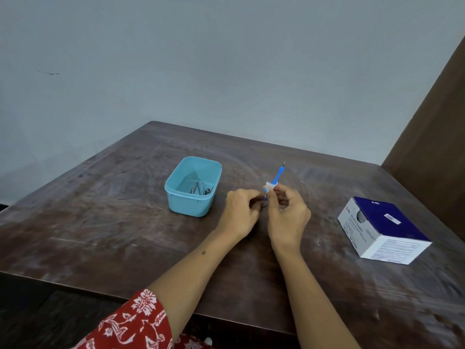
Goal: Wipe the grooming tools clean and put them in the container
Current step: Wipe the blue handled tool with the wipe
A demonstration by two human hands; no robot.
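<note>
Closest to me is a red floral sleeve (133, 321) down at the bottom left, with two bare forearms reaching out over a scuffed, dark wooden table (100, 222). Going left to right: the light blue plastic container (192, 188), a rounded rectangle with matte walls, already has a few small metal tools (201, 190) lying in the bottom, so I'd say part of the job's done. Just right of it, the left hand (240, 212) pinches the lower end of a thin blue-handled tool (276, 177), held above the table with its tiny metal tip pointing up and away. The right hand (288, 214) pinches a small white wipe (271, 184) wrapped round the handle. Looks like mid-wipe, so this one's not in yet. Far right sits a navy and white cardboard box of alcohol swabs (382, 229).
</note>
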